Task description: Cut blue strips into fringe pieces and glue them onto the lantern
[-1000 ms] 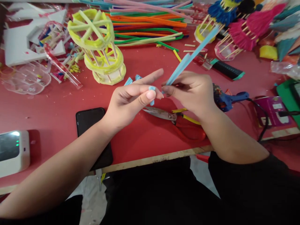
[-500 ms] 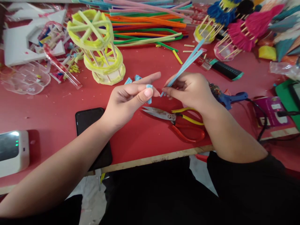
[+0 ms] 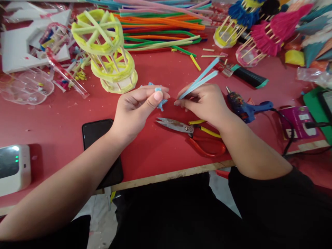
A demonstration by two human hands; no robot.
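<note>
My left hand (image 3: 140, 107) is closed, thumb against the fingers, around short light-blue pipe cleaner pieces (image 3: 161, 103); their ends stick out by the thumb and behind the fingers. Facing it, my right hand (image 3: 203, 102) pinches a few long light-blue pipe cleaners (image 3: 201, 82), which fan out up and to the right. A small gap lies between the two hands. Beneath them on the red table, scissors (image 3: 178, 126) with yellow and red handles lie with blades pointing left, the handles partly behind my right forearm.
A yellow two-tier pipe cleaner frame (image 3: 114, 67) stands left of my hands. Behind lie many coloured pipe cleaners (image 3: 160, 26). On the right are a blue glue gun (image 3: 243, 105) with a cord, a cutter knife (image 3: 250, 76) and a pink model (image 3: 272, 36). A phone (image 3: 103, 138) lies under my left forearm.
My left fingers have curled in, and the extended forefinger is now bent. The long pipe cleaners in my right hand have spread apart and tilted lower.
</note>
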